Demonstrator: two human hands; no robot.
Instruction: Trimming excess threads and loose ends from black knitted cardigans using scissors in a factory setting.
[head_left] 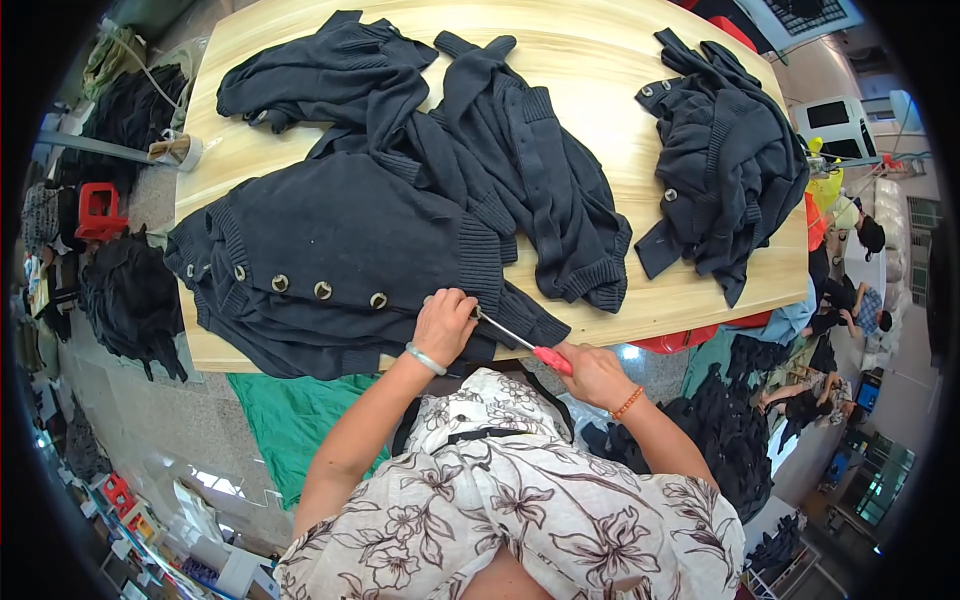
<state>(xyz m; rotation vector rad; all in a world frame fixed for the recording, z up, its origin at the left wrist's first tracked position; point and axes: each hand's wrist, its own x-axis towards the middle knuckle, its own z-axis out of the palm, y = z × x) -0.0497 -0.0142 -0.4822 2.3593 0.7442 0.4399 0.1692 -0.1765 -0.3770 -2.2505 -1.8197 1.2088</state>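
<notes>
A dark knitted cardigan (pixel 340 220) with large buttons lies spread at the near edge of the table. My left hand (pixel 446 322) is closed on its front edge near the ribbed hem, fingers pinched together. In my right hand (pixel 596 376) is a tool with a red handle and a thin metal shaft (pixel 510 335). The shaft points left, its tip meeting the cloth by my left fingertips, where a button partly shows. My fingers hide what the tip touches.
More dark cardigans (pixel 530 180) lie loosely beyond this one, and another heap (pixel 720 160) sits at the table's right. A cup-like holder (pixel 178 150) is at the left edge. Dark garment piles (pixel 130 300), a red stool (pixel 100 210) and green cloth (pixel 290 420) surround the table (pixel 600 60). Other people (pixel 850 300) are at the far right.
</notes>
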